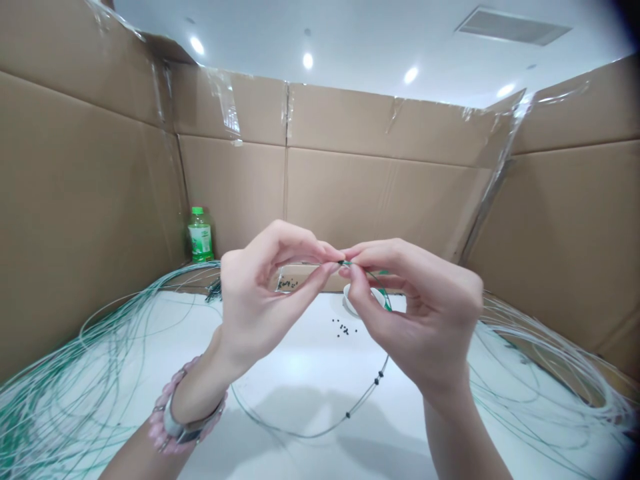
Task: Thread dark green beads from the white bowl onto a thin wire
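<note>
The left hand and right hand meet fingertip to fingertip, both pinched on a thin green wire and a tiny black bead at the grip. Threading looks underway. Loose beads lie below on the white bench.

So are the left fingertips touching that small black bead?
Touching: the head view shows the left hand fingertips pinched against the black bead on the wire.
</note>
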Available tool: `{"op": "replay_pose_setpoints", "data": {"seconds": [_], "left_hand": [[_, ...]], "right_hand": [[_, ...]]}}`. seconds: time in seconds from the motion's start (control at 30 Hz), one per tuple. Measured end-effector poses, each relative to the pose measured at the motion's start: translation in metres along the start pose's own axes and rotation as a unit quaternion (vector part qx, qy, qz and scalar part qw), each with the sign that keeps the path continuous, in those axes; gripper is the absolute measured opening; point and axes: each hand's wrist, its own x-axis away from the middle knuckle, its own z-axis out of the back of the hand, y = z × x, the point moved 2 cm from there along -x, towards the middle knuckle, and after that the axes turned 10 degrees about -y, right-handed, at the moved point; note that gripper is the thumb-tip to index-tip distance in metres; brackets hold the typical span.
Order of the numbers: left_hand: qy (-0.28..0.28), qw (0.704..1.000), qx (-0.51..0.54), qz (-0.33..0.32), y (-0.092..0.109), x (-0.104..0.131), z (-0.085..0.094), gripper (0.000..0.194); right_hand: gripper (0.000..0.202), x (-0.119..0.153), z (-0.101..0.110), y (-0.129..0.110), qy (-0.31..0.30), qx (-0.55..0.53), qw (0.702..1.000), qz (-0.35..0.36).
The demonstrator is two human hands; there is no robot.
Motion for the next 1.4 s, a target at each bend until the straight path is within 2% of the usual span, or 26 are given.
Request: {"op": "replay_pose_setpoints", "data": {"seconds": [0.2,0.33,0.5,0.67,0.9,1.13,1.33,1.4], "left_hand": [[-0.008,1.0,-0.008,0.025,0.0,0.001,0.001,0.023],[-0.013,1.0,-0.025,0.005,-0.003,0.0,0.002,0.024],[-0.013,0.997,-0.042,-0.065,-0.006,0.0,0.003,0.027],[-0.029,0.993,-0.105,-0.051,-0.006,0.0,0.004,0.024],[-0.013,0.994,-0.102,-0.036,-0.006,-0.003,0.006,0.019],[-0.027,0.992,-0.12,-0.036,-0.008,-0.003,0.007,0.021],[-0.003,0.995,-0.099,-0.025,-0.013,-0.003,0.004,0.021],[0.006,0.995,-0.097,-0.031,-0.016,-0.004,0.005,0.023]], "right_hand": [[0.02,0.0,-0.001,0.001,-0.002,0.0,1.0,-0.002],[0.018,0.0,-0.002,0.001,-0.001,0.011,1.0,0.001],[0.015,0.0,-0.002,-0.001,-0.004,0.058,0.998,0.005],[0.014,0.0,0.001,0.0,-0.045,0.063,0.997,0.01],[0.013,0.001,0.002,0.009,-0.067,-0.008,0.997,-0.036],[0.009,0.0,0.001,0.012,-0.074,-0.052,0.993,-0.073],[0.005,-0.002,-0.002,0.012,-0.075,-0.032,0.991,-0.106],[0.004,-0.002,0.004,0.016,-0.105,-0.013,0.985,-0.136]]}}
